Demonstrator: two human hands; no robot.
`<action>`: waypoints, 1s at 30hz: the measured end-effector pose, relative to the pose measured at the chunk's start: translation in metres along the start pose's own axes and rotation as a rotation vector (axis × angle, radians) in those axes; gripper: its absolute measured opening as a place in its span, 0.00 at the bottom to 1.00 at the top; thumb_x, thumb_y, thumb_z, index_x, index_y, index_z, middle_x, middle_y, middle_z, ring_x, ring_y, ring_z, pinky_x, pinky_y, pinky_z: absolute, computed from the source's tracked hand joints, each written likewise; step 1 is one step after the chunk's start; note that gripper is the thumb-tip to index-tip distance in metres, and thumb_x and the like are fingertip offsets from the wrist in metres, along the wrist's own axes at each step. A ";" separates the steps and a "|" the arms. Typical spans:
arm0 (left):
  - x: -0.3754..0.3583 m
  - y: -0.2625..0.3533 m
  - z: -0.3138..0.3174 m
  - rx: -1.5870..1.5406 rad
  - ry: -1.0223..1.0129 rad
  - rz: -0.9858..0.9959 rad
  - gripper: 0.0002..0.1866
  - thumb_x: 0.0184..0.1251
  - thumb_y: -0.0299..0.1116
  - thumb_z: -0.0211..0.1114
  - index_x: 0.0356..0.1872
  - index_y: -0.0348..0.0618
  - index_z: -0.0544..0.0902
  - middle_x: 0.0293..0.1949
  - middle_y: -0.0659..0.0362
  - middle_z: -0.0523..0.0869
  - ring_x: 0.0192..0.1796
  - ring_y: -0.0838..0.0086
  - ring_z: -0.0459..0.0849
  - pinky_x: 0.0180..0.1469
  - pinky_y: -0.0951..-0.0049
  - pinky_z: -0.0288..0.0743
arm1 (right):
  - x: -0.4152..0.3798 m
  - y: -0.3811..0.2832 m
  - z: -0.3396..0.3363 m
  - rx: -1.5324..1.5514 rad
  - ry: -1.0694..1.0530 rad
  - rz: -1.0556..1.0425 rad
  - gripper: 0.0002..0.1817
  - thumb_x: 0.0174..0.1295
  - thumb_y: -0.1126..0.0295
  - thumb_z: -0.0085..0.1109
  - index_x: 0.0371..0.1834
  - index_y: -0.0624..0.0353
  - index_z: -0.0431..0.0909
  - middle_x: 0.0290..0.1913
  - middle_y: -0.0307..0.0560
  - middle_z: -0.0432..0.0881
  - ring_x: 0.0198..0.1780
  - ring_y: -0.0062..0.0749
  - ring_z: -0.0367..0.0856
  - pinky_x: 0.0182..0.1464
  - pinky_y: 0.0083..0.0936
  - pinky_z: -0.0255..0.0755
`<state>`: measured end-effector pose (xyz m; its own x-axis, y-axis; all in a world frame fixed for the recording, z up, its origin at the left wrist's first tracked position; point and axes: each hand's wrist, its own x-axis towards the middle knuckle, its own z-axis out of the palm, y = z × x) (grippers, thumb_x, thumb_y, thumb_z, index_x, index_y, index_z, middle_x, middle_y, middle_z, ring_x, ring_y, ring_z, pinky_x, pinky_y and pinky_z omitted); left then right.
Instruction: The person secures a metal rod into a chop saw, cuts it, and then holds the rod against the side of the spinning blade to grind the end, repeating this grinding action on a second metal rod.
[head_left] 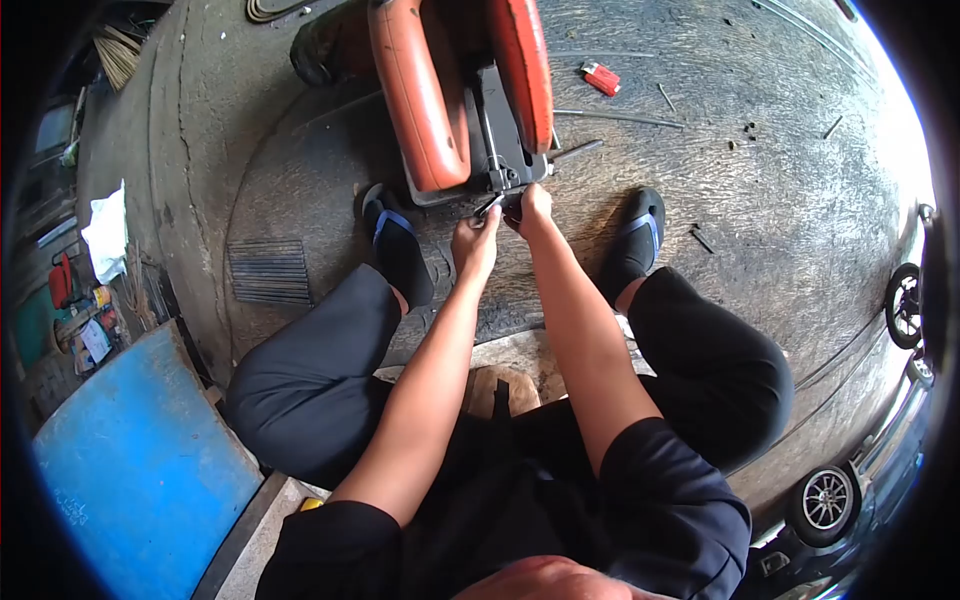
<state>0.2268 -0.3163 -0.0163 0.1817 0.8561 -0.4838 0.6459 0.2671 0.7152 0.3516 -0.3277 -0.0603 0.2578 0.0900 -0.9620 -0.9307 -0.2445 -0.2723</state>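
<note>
A seated person in black reached both bare hands to the near end of a machine with two orange-red padded sections (420,95) and a dark metal frame between them, standing on the worn floor (720,200). The left hand (535,205) was at the frame's lower edge, its grip impossible to tell. The right hand's (478,240) fingers pinched a small, thin metallic piece (490,207) just beside it.

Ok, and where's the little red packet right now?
In the head view, the red packet lies on the ground ahead, right of the red-orange padded frame and just beyond a thin metal rod.
</note>
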 end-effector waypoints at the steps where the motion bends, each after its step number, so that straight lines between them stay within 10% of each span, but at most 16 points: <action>1: 0.001 0.021 -0.006 0.057 -0.080 0.017 0.23 0.63 0.51 0.67 0.28 0.36 0.81 0.17 0.61 0.79 0.21 0.77 0.76 0.27 0.69 0.68 | 0.003 0.001 0.004 -0.063 0.037 -0.022 0.18 0.64 0.62 0.43 0.40 0.66 0.79 0.39 0.60 0.83 0.37 0.53 0.85 0.39 0.50 0.77; 3: 0.012 0.035 -0.007 0.179 -0.060 0.155 0.25 0.61 0.52 0.67 0.24 0.34 0.82 0.17 0.52 0.80 0.21 0.71 0.79 0.28 0.65 0.70 | 0.024 0.017 0.014 -0.448 0.219 -0.297 0.22 0.65 0.61 0.42 0.42 0.69 0.80 0.45 0.68 0.82 0.41 0.58 0.84 0.45 0.48 0.76; 8: 0.016 0.000 0.014 0.344 0.193 0.358 0.23 0.59 0.49 0.70 0.28 0.34 0.83 0.23 0.44 0.84 0.27 0.52 0.84 0.31 0.57 0.73 | 0.028 0.031 0.024 -0.247 0.419 -0.215 0.25 0.68 0.59 0.40 0.38 0.72 0.82 0.42 0.67 0.84 0.46 0.54 0.84 0.46 0.42 0.76; 11: 0.015 0.005 0.014 0.356 0.208 0.407 0.22 0.58 0.48 0.71 0.27 0.34 0.82 0.23 0.44 0.83 0.26 0.51 0.84 0.31 0.57 0.73 | 0.038 0.021 0.010 -1.318 0.215 -0.466 0.21 0.67 0.64 0.41 0.38 0.67 0.85 0.39 0.61 0.86 0.45 0.50 0.86 0.47 0.39 0.79; 14: 0.015 0.001 0.018 0.362 0.227 0.419 0.21 0.58 0.46 0.72 0.26 0.35 0.81 0.21 0.45 0.82 0.24 0.51 0.82 0.29 0.58 0.71 | 0.048 0.024 0.010 -1.204 0.231 -0.438 0.22 0.67 0.66 0.39 0.37 0.66 0.85 0.39 0.60 0.86 0.46 0.48 0.86 0.47 0.39 0.79; 18: 0.008 0.008 0.014 0.356 0.221 0.426 0.18 0.60 0.42 0.71 0.25 0.34 0.81 0.17 0.49 0.80 0.21 0.60 0.81 0.27 0.60 0.70 | 0.035 0.013 0.013 -1.463 0.196 -0.355 0.14 0.57 0.64 0.58 0.37 0.61 0.87 0.42 0.55 0.87 0.47 0.41 0.87 0.49 0.33 0.80; 20: 0.001 0.024 0.008 -0.216 0.033 -0.017 0.23 0.67 0.51 0.62 0.27 0.37 0.81 0.20 0.54 0.82 0.21 0.68 0.79 0.25 0.66 0.68 | 0.007 -0.006 0.015 -1.795 -0.001 -0.407 0.20 0.39 0.62 0.77 0.37 0.58 0.87 0.46 0.53 0.87 0.52 0.37 0.85 0.52 0.26 0.80; 23: 0.009 0.009 0.002 -1.013 -0.060 -0.646 0.30 0.71 0.61 0.50 0.30 0.41 0.79 0.23 0.56 0.82 0.23 0.71 0.78 0.26 0.73 0.67 | 0.027 0.001 0.024 0.594 0.231 0.304 0.14 0.58 0.68 0.57 0.44 0.62 0.82 0.44 0.50 0.86 0.43 0.36 0.86 0.45 0.31 0.79; 28: 0.058 -0.021 -0.006 -1.145 -0.309 -1.053 0.21 0.73 0.48 0.48 0.28 0.43 0.78 0.22 0.59 0.81 0.24 0.73 0.79 0.23 0.75 0.67 | 0.003 -0.004 0.032 0.268 0.388 0.163 0.15 0.61 0.69 0.48 0.44 0.68 0.80 0.41 0.56 0.84 0.39 0.42 0.84 0.42 0.36 0.77; 30: 0.076 -0.029 -0.003 -0.709 -0.677 -1.135 0.19 0.72 0.43 0.48 0.25 0.44 0.79 0.18 0.62 0.81 0.20 0.75 0.80 0.18 0.78 0.67 | 0.041 0.022 0.020 0.151 0.365 0.111 0.16 0.61 0.68 0.49 0.41 0.70 0.81 0.39 0.59 0.84 0.39 0.45 0.85 0.42 0.37 0.77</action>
<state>0.2194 -0.2577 -0.0717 0.2715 -0.2564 -0.9276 0.2270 0.9537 -0.1972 0.3366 -0.3097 -0.1050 0.2033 -0.2844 -0.9369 -0.9787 -0.0866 -0.1861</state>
